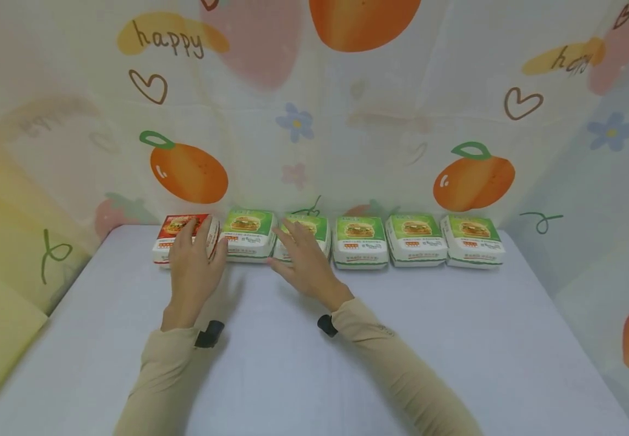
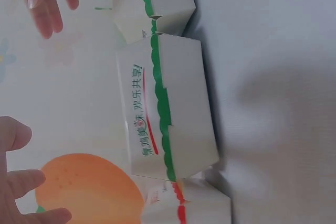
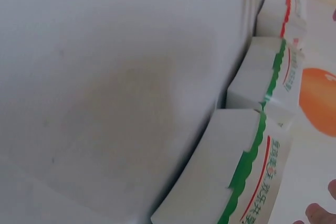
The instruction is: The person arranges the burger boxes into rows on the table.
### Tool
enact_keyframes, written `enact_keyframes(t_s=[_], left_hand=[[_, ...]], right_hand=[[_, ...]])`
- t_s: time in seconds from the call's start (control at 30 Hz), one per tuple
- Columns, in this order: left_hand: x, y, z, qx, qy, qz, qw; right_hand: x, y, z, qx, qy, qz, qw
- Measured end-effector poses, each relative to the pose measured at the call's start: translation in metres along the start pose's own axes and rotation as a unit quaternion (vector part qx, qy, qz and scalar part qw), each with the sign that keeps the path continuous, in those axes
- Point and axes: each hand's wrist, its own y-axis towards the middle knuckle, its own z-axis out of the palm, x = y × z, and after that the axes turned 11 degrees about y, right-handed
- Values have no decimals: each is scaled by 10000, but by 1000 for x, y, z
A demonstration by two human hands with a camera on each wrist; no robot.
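Observation:
Burger boxes stand side by side in a row. At the left end is one with a red lid (image 1: 163, 247); the others have green lids. My left hand (image 1: 190, 269) is over the red box, fingers spread and overlapping its front in the head view. Beside it stands a green box (image 1: 247, 233), between my two hands. My right hand (image 1: 308, 260) reaches over the third box (image 1: 320, 229), partly covering it, with loosely extended fingers. Neither hand grips anything. In the left wrist view, fingers of both hands (image 2: 23, 182) show apart from the white box fronts (image 2: 184, 108).
Three more green burger boxes (image 1: 360, 242) continue the row to the right. The row stands at the back of a white-covered table (image 1: 271, 375), close to a curtain (image 1: 369, 151) printed with oranges. Black straps (image 1: 211, 334) sit at both wrists.

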Motion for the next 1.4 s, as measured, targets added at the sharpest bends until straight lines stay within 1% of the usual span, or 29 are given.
enact_keyframes(t_s=[0.1,0.23,0.33,0.47,0.6,0.7,0.83,0.93,1.1,1.27,1.4], left_hand=[[4,-4,2,11,-39,-123,9999],[9,-5,-2,177,68,-301,9994],[15,-3,-9,143,99,-378,9991],[26,0,-17,9,61,-531,9986],[37,1,-24,125,71,-809,9966],[42,2,-30,324,83,-987,9946],[49,3,-36,629,94,-1176,9910],[54,3,-38,739,82,-1259,9893],[63,2,-40,782,-51,-1232,9893],[75,0,-38,642,-400,-1014,9920],[86,0,-36,676,-520,-895,9923]], right_hand=[[1,0,5,-25,61,-6,10000],[3,-1,10,-28,155,-29,9999],[7,0,13,45,203,-35,9998],[14,1,17,154,186,-44,9997],[19,4,23,199,152,-113,9996],[22,6,27,210,179,-131,9995],[27,9,30,254,348,-5,9991],[31,11,33,317,496,57,9983],[37,15,40,394,815,111,9958],[41,19,49,459,1034,277,9932],[44,23,57,423,1296,310,9902]])
